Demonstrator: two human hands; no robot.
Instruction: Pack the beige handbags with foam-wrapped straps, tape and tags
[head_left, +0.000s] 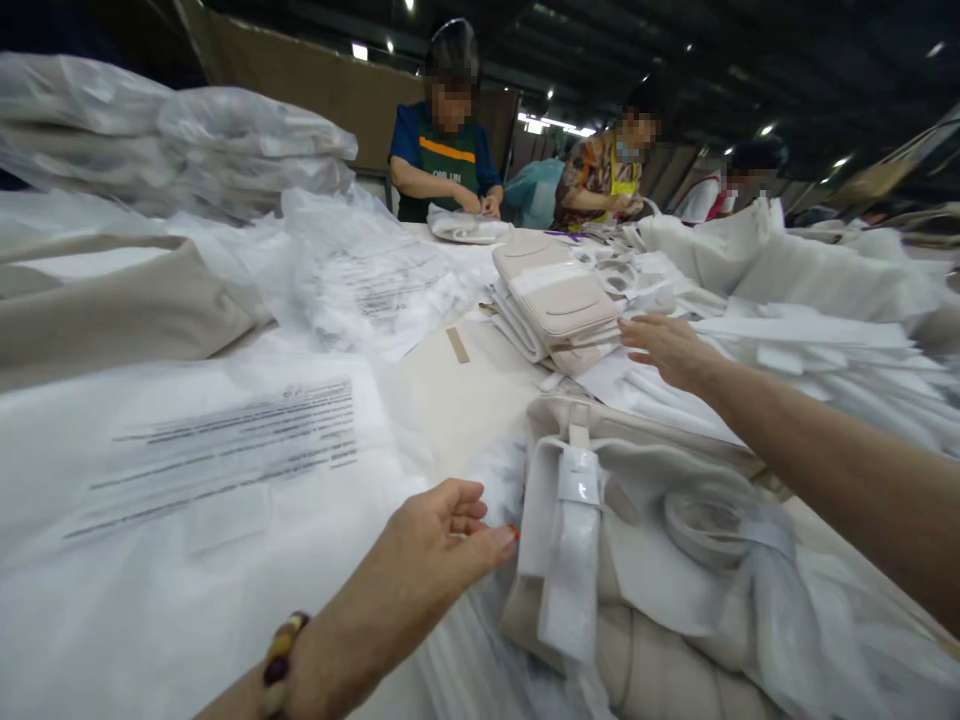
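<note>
My left hand point(442, 545) is over the table at the lower middle, fingers curved and thumb apart, holding nothing. Just right of it lies an off-white bag point(660, 540) with a plastic-wrapped strap end and a coiled strap. Further back, my right hand point(664, 345) stretches out with its fingertips beside a stack of small beige pouches point(566, 295); whether they touch is unclear. White plastic bags with printed text point(225, 470) spread to the left of my left hand.
Wrapped packages point(172, 140) are piled at the back left, above a taupe bag point(127, 310). White foam sheets point(840, 340) heap up on the right. Across the table, a person in a green apron point(450, 160) handles a white item; other people are behind.
</note>
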